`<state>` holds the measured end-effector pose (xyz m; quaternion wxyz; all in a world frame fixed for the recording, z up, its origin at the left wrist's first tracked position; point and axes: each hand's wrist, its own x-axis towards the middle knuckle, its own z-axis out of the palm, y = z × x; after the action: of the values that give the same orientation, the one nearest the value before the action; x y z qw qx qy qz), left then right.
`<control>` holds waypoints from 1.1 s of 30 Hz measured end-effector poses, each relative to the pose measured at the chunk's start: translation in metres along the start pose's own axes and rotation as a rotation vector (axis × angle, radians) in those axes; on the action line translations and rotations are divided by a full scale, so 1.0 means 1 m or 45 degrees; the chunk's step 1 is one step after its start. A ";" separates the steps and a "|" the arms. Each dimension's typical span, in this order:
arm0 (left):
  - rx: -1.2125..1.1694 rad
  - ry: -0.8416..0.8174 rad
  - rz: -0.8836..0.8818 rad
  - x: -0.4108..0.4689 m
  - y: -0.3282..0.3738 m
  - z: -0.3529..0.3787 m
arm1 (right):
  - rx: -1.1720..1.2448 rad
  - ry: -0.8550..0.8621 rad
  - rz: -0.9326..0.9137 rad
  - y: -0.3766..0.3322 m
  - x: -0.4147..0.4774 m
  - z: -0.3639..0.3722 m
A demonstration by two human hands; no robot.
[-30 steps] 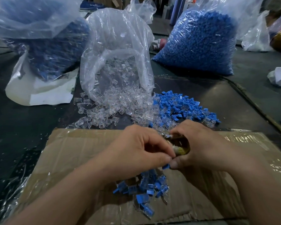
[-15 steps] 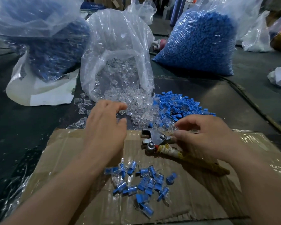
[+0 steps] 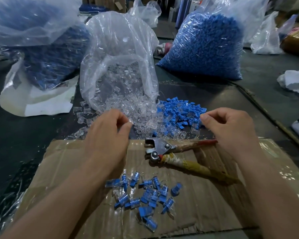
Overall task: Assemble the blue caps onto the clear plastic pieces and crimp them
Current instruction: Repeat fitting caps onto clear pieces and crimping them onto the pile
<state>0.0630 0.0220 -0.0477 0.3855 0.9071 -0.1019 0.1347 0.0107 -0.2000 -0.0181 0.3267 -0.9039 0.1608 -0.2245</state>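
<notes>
Dim, cool light overall; the dark counter (image 3: pixel 24 152) swallows detail. Glare streaks the taped cardboard (image 3: pixel 286 176) and the clear bag (image 3: pixel 121 40). Edges bow with wide-angle distortion; far background goes soft.

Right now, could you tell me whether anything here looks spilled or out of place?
Yes: clear plastic pieces spill from the open bag onto the table, and some lie mixed into the loose blue caps.
</notes>
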 end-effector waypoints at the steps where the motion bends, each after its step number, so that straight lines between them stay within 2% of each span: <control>1: -0.127 -0.011 -0.022 -0.002 0.003 0.000 | -0.010 0.007 0.009 0.002 0.001 0.001; 4: -0.396 -0.062 -0.078 -0.006 0.008 -0.001 | -0.104 -0.062 -0.041 0.006 0.004 0.006; 8: -0.497 -0.117 -0.121 -0.008 0.010 -0.002 | -0.394 -0.322 -0.191 0.010 0.010 0.024; 12: -0.592 -0.146 -0.167 -0.007 0.013 -0.003 | -0.551 -0.480 -0.163 0.012 0.016 0.035; 15: -0.632 -0.171 -0.174 -0.008 0.014 -0.004 | -0.623 -0.501 -0.140 0.014 0.016 0.035; 20: -0.701 -0.209 -0.188 -0.009 0.016 -0.006 | -0.634 -0.411 -0.151 0.014 0.015 0.034; 22: -0.745 -0.235 -0.204 -0.009 0.017 -0.007 | -0.600 -0.369 -0.172 0.015 0.014 0.033; 26: -0.780 -0.282 -0.190 -0.010 0.019 -0.008 | -0.299 -0.156 -0.191 0.008 0.009 0.023; 33: -0.812 -0.352 -0.216 -0.013 0.022 -0.009 | 0.076 -0.199 -0.212 -0.020 -0.015 0.016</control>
<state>0.0429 0.0145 -0.0309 0.6416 0.7561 -0.1142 -0.0604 0.0088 -0.1704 -0.0198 0.3451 -0.9188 0.0523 -0.1844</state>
